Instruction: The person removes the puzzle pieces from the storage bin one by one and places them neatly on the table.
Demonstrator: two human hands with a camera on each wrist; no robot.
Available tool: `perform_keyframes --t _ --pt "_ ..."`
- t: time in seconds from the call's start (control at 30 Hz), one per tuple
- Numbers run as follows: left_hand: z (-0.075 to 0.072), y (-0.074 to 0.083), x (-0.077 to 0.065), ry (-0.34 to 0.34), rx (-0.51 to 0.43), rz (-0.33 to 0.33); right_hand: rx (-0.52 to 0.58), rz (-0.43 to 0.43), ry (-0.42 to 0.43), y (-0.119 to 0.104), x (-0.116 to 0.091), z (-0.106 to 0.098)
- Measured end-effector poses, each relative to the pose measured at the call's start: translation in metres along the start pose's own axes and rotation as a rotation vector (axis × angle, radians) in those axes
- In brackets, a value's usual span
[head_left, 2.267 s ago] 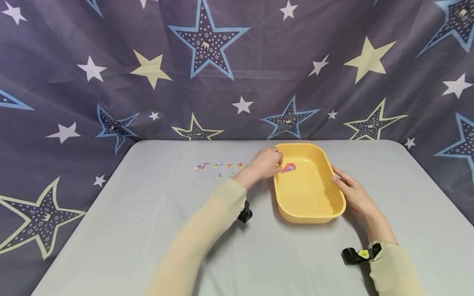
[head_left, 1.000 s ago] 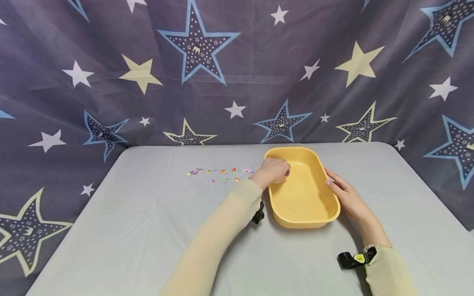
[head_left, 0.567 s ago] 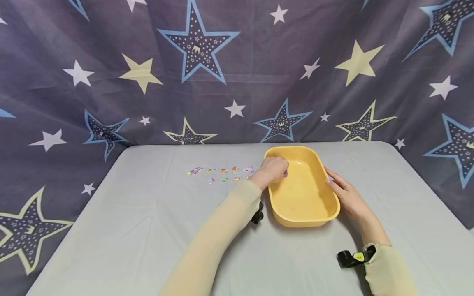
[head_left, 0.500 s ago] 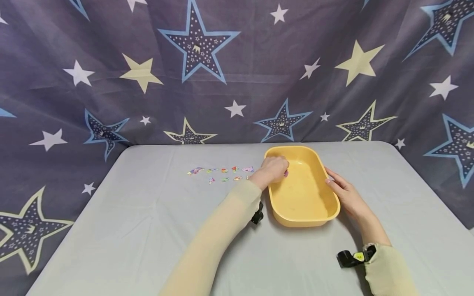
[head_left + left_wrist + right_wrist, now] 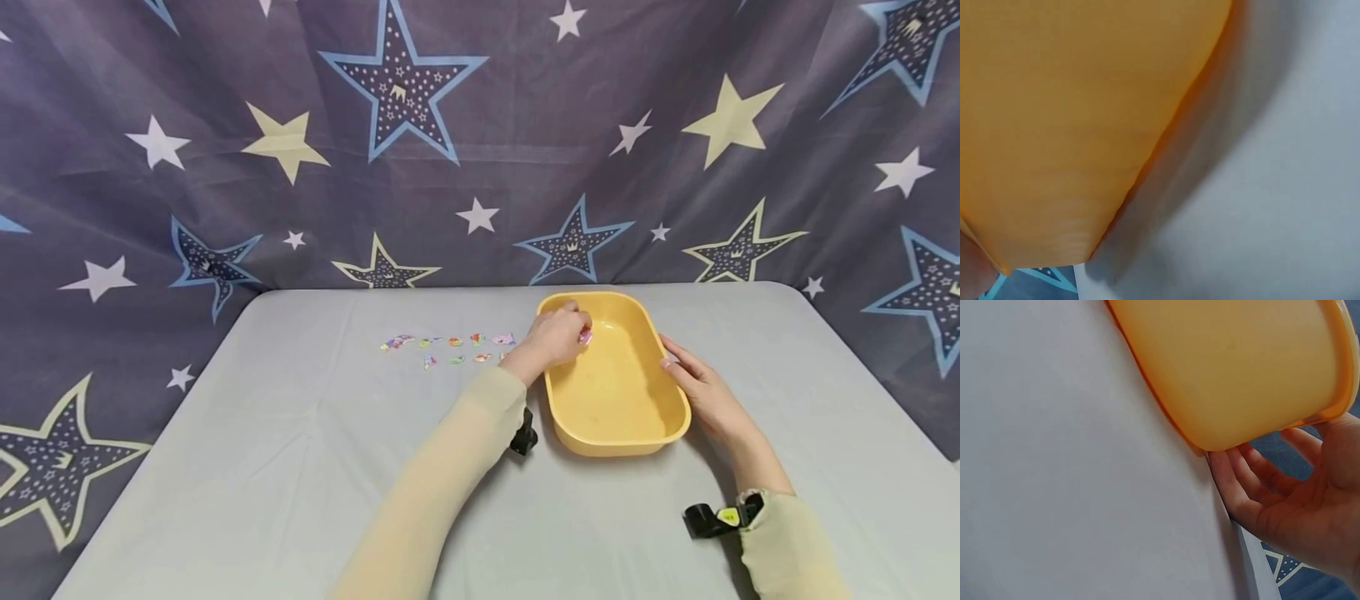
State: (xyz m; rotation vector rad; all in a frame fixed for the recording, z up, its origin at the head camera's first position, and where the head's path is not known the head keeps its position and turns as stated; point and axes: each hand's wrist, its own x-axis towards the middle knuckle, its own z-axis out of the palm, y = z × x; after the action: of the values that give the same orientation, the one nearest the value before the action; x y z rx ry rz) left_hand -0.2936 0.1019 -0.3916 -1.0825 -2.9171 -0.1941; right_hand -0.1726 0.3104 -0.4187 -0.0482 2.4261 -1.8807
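Note:
A yellow plastic basin (image 5: 615,408) stands on the table, right of centre. My left hand (image 5: 557,335) reaches over its left rim and pinches a small pink-purple piece (image 5: 585,336), mostly hidden by the fingers. Only a bit of that hand (image 5: 974,272) shows in the left wrist view, at the lower left, beside the basin wall (image 5: 1072,125). My right hand (image 5: 708,396) grips the basin's right side, thumb at the rim and fingers along the outside. The right wrist view shows that hand (image 5: 1304,494) against the basin's outer wall (image 5: 1241,375).
Left of the basin, several small colourful flat cut-outs lie in two rows, among them a purple one (image 5: 397,342) at the left end and a pink one (image 5: 503,339) near my left wrist. A grey cloth covers the table (image 5: 262,467). Behind hangs a star-patterned curtain (image 5: 480,167).
My left hand moved from the basin's left rim inward and down, then rose slightly with the pink-purple piece. The red-purple piece seen inside earlier is no longer visible there. My right hand kept its grip.

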Motion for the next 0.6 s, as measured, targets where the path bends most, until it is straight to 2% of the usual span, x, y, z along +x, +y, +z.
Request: perform_keyframes --t 0.3,0.6 --pt "-0.004 -0.004 -0.007 0.038 -0.098 0.003 -0.015 -0.008 -0.011 -0.002 0.0 0.003" --pt "-0.027 -0.007 -0.021 0.094 -0.068 0.074 0.005 -0.03 -0.007 -0.004 -0.001 0.002"
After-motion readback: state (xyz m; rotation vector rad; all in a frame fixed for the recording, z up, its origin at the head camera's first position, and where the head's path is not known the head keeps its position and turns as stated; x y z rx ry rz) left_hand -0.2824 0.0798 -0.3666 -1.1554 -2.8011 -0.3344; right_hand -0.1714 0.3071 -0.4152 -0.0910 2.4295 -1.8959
